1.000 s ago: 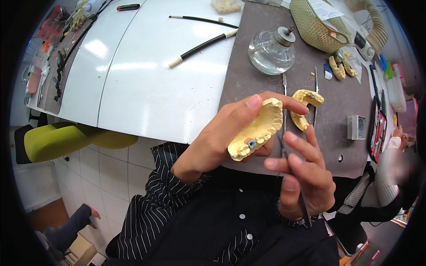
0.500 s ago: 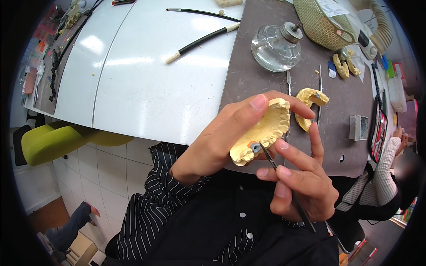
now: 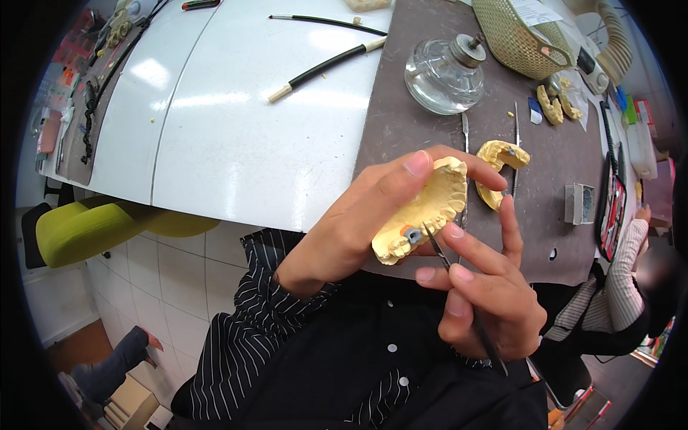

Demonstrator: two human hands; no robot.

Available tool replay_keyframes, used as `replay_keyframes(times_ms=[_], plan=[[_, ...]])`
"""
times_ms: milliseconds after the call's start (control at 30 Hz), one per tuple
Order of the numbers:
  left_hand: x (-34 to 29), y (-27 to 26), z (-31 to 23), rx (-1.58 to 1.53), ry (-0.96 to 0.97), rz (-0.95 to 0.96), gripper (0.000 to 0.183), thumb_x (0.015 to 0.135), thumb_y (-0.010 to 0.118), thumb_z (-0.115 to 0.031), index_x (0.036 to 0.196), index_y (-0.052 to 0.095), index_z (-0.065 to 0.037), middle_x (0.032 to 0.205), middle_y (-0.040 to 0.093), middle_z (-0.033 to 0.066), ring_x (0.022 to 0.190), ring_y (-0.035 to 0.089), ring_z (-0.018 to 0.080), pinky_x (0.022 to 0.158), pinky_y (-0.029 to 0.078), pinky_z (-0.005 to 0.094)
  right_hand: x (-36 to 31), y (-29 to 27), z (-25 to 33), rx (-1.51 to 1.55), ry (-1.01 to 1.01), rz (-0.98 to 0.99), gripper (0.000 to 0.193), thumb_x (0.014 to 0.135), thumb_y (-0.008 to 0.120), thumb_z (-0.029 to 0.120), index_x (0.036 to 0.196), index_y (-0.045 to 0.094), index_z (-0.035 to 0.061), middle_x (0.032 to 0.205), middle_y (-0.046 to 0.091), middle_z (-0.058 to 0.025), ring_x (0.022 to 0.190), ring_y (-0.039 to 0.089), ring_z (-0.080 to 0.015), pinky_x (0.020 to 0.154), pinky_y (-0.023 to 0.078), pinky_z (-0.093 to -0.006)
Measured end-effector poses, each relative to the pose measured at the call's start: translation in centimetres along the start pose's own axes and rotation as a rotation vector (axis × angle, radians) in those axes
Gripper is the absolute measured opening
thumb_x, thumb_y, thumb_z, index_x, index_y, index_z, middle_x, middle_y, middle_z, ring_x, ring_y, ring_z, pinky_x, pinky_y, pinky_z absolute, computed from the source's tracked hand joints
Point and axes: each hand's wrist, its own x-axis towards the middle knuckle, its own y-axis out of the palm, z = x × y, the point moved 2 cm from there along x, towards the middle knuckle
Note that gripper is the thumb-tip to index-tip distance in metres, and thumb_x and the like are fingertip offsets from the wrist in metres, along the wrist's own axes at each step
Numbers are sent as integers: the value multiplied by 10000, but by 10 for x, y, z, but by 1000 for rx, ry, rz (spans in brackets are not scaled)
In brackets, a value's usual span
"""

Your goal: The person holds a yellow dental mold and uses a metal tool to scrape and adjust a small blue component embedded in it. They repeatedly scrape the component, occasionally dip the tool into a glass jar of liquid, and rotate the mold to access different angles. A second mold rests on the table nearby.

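Observation:
My left hand (image 3: 347,226) holds a yellow plaster dental model (image 3: 438,199), tilted, thumb on its near face and fingers reaching round behind. On one tooth spot sits a blue-grey piece (image 3: 412,236) with an orange-red patch beside it. A slim, dark metal pointed tool (image 3: 438,249) is pinched in my right hand (image 3: 498,304). Its tip is close to the teeth beside the grey piece; whether it touches cannot be told. The right index fingertip is near the model's edge. Behind lies a second yellow plaster model (image 3: 502,154) with a small grey spot.
A glass spirit burner (image 3: 446,79) stands on the brown mat (image 3: 401,136). Metal instruments (image 3: 466,132), a small grey box (image 3: 579,204), more plaster pieces (image 3: 550,107) and a woven basket (image 3: 516,43) lie around. Black-handled brushes (image 3: 330,69) rest on the white table. Another person's sleeve (image 3: 625,269) shows at right.
The tool's tip has shifted slightly up and away from the blue-grey piece. The right hand moved very little, and the left hand keeps the model almost still.

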Motion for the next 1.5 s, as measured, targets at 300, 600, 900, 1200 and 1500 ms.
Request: replay_keyframes(times_ms=[300, 600, 900, 1200, 1500], plan=[[0, 0, 2, -17, -9, -7, 557, 889, 277, -456, 1092, 502, 11, 1079, 518, 123, 855, 527, 130, 685, 454, 232, 1, -2, 1, -1, -16, 1, 260, 706, 397, -62, 939, 464, 31, 616, 634, -86, 973, 580, -287, 981, 184, -589], [3, 3, 6, 81, 77, -133, 676, 874, 250, -500, 1088, 462, 104, 586, 474, 16, 476, 432, 46, 415, 304, 176, 3, -6, 3, 8, -18, 41, 306, 668, 375, -83, 941, 448, 35, 609, 631, -93, 972, 576, -309, 974, 172, -608], [3, 6, 6, 147, 105, -221, 688, 872, 243, -502, 1082, 469, 113, 495, 462, -12, 422, 424, 28, 379, 285, 163, 4, -6, 2, 28, -28, 20, 315, 652, 375, -91, 930, 466, 26, 593, 622, -103, 946, 586, -315, 959, 183, -622], [0, 2, -1, 182, 93, -76, 508, 898, 277, -400, 1083, 508, 12, 1049, 538, 126, 953, 502, 161, 811, 396, 263, 2, -4, 3, -13, -40, -26, 269, 681, 376, -95, 913, 475, 1, 583, 612, -125, 905, 600, -328, 955, 203, -615], [-2, 4, -3, 208, 57, -62, 506, 899, 275, -399, 1090, 508, 8, 1044, 543, 121, 907, 508, 141, 763, 403, 242, 3, -9, 1, 69, -8, 7, 224, 748, 348, -91, 938, 435, -9, 649, 622, -170, 913, 594, -333, 960, 196, -613]])
